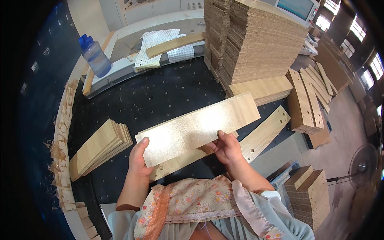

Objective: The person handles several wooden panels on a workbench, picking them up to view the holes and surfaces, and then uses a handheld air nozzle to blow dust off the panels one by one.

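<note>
Pale wood veneer, thin and flat, is what both hands hold: the veneer sheet (198,128) is lifted a little above the black counter (160,96), between the two hands. The left hand (138,158) is closed on its lower left corner, thumb on top, and the right hand (227,147) is closed on its lower edge nearer the right end, fingers over the face. I judge the sheet light, a little flexible and easy to crack along the grain, so it is best taken at two points on the long edges, as now. Its long axis runs from the left hand up and away past the right hand, the far end pointing to the tall stack of boards (256,44). Directly under the sheet lies a drilled wooden strip (264,134), running nearly the same way. Beyond the left hand, further left, rests a fanned pile of strips (100,148).
</note>
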